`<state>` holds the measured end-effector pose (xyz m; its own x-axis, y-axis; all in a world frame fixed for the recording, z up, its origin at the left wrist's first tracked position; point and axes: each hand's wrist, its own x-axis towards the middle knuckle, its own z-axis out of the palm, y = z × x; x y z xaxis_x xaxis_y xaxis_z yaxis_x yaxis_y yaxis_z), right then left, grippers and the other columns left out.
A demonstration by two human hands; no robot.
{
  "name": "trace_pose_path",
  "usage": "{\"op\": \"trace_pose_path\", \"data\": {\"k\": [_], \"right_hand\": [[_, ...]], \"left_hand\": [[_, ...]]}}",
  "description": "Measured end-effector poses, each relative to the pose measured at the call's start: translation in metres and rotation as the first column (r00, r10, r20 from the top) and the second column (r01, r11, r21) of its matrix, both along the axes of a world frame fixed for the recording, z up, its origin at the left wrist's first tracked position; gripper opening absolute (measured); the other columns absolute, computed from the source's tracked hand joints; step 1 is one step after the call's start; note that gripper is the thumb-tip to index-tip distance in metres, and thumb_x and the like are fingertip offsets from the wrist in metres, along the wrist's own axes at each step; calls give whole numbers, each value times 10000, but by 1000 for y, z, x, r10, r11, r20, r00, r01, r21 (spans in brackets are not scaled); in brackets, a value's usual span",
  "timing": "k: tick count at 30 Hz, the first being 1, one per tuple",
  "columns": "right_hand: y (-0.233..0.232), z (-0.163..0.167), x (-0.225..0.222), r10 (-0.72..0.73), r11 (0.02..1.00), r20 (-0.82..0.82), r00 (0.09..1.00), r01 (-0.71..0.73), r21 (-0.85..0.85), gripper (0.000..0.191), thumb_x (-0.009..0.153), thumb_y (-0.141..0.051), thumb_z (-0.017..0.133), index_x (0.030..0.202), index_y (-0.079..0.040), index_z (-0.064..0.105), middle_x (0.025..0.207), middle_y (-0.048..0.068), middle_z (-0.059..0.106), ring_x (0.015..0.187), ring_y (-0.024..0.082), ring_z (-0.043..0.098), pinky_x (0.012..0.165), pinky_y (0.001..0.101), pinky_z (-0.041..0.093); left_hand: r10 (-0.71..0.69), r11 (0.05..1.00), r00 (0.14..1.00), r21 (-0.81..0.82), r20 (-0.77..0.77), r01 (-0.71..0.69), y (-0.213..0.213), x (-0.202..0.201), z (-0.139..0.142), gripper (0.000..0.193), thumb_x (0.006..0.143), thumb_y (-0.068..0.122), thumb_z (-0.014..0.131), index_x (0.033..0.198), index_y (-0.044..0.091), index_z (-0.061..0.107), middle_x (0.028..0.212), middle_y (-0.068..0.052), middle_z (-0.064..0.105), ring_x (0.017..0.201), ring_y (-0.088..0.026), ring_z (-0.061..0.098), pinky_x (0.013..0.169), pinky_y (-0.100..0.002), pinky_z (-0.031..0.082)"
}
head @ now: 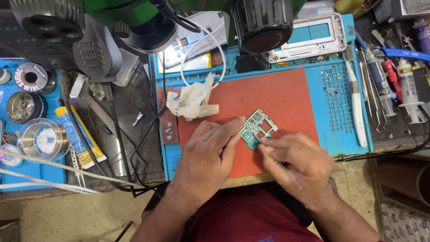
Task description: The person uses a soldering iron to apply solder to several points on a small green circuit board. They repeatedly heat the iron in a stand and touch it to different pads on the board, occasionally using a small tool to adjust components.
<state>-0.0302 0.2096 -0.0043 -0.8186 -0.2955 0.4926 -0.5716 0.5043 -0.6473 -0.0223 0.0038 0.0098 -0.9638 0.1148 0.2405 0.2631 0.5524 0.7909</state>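
My left hand [207, 154] pins the green circuit board [256, 128] flat on the red mat [277, 98]; my right hand [295, 162] pinches a thin metal tool [283, 169] at its edge. A yellow-and-blue tube [80, 136] (printed label) lies left, beside a solder spool [30, 77]; crumpled tissue [193, 101] sits nearby.

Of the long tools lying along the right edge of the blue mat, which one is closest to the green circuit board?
The white-handled brush, lying lengthwise on the blue mat itself. The blue-handled screwdriver, red-handled tool and clear syringe all lie farther right of the green circuit board.
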Motion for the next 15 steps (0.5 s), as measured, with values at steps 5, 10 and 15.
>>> {"op": "trace_pose_path", "data": {"k": [5,10,15], "right_hand": [[0,0,0,60,998,-26,998,-59,35,154,776,-16,848,833,-9,705,940,118,774,805,216,738,680,302,587],[-1,0,0,111,993,-38,993,-109,51,142,773,-16,845,844,-25,722,942,110,777,823,208,751,700,305,600],[-1,1,-1,101,995,-26,995,-101,22,159,770,-7,850,832,-18,704,941,120,774,820,219,747,696,305,596]], "left_hand": [[-1,1000,1000,-14,16,1,0,0,0,294,967,84,679,1258,45,676,927,-105,718,890,-257,670,792,-383,554],[0,1000,1000,-5,17,1,-1,1,0,281,971,83,678,1249,43,675,936,-106,720,893,-254,671,787,-379,556],[3,1000,1000,-3,6,-3,0,0,-1,279,971,81,683,1248,46,679,924,-107,719,888,-258,671,786,-382,553]]}}
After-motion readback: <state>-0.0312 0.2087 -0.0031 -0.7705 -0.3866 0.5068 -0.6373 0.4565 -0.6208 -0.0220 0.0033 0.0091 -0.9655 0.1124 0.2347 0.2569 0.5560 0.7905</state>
